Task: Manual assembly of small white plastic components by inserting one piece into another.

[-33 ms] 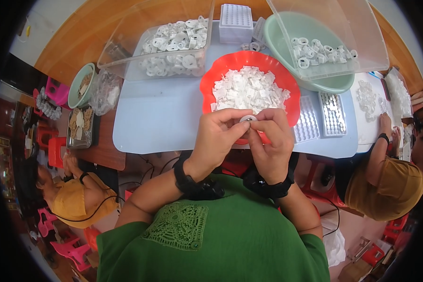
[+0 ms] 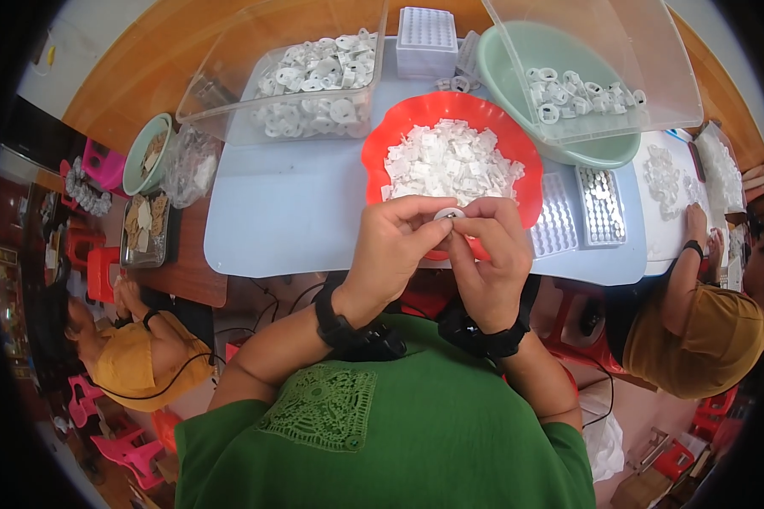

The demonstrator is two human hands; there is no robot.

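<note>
Between my two hands, just over the near rim of a red bowl (image 2: 518,153), is a small round white plastic part (image 2: 448,212) with a dark spot at its middle. My left hand (image 2: 395,246) pinches it from the left with thumb and fingers. From the right, my right hand (image 2: 492,259) grips it too, its fingertips meeting the left thumb. The part's underside is hidden by my fingers. Heaped in the bowl beyond are small flat white plastic pieces (image 2: 450,161).
A clear bin (image 2: 229,119) of round white parts stands far left; another clear bin (image 2: 662,85) rests over a green basin (image 2: 497,68). Stacked white trays (image 2: 426,51) stand behind. A tray of shiny discs (image 2: 601,208) lies right. Co-workers sit on both sides, one person's hand (image 2: 696,225) at the right table.
</note>
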